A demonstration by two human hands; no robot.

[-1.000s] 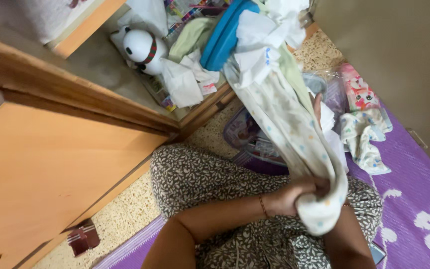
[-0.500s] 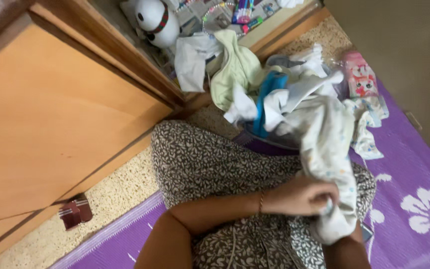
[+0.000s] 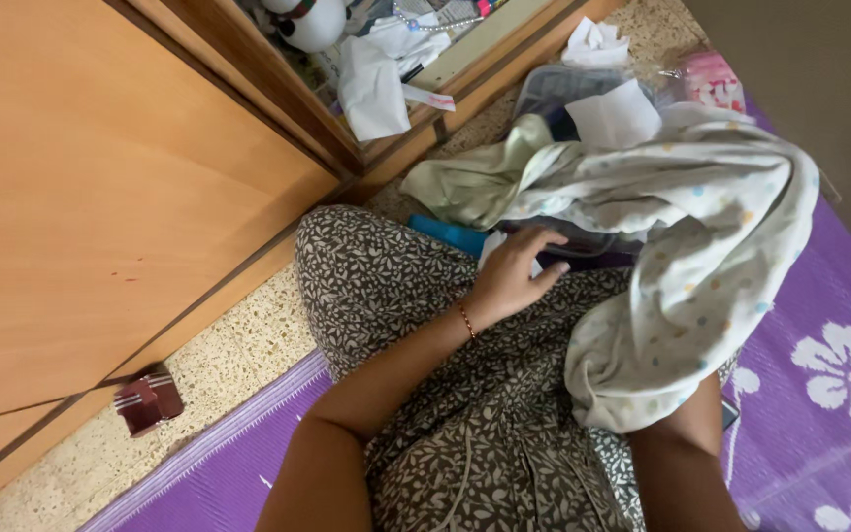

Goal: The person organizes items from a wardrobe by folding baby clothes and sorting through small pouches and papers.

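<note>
Wooden cabinet, speckled floor, purple flowered mat

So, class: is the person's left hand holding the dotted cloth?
No: the left hand rests open on the lap, beside the dotted cloth, which drapes over the right arm.

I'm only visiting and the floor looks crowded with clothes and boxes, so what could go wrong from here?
The dotted cream cloth hangs draped over the right arm, whose hand is hidden, so it may slide onto the purple flowered mat. The left hand rests open beside a clear plastic box half buried under a pale green garment; pulling either could drag the other along. The small maroon box on the speckled floor could be kicked.
</note>
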